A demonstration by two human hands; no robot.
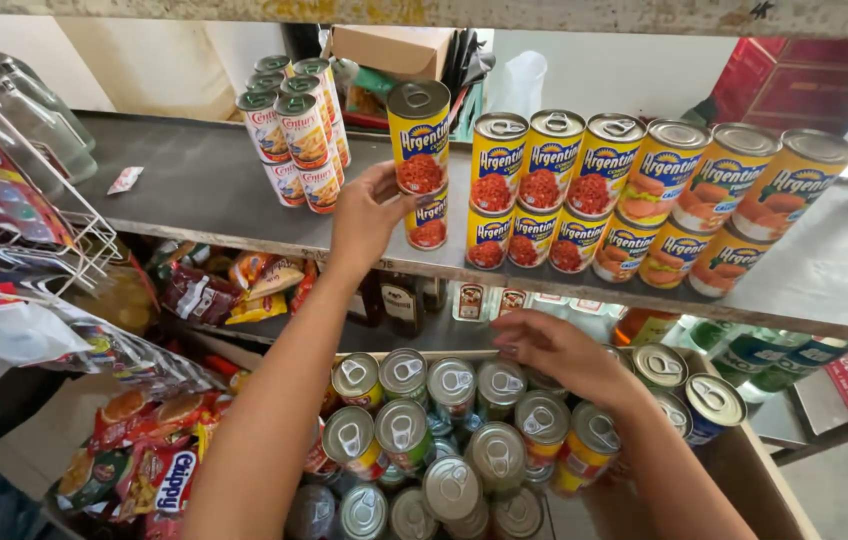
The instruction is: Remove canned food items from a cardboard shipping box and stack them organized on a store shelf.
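Observation:
My left hand reaches up to the grey shelf and grips a yellow can with a red picture, which stands on top of another yellow can. Right of it runs a two-high row of similar yellow cans. My right hand hovers low, fingers spread, over a box of several cans with pull-tab lids, touching or just above a lid.
A stack of white-and-green cans stands at the shelf's left. A wire rack with packets is on the far left. Snack bags lie lower left. Bottles sit under the shelf. A cardboard box rests behind.

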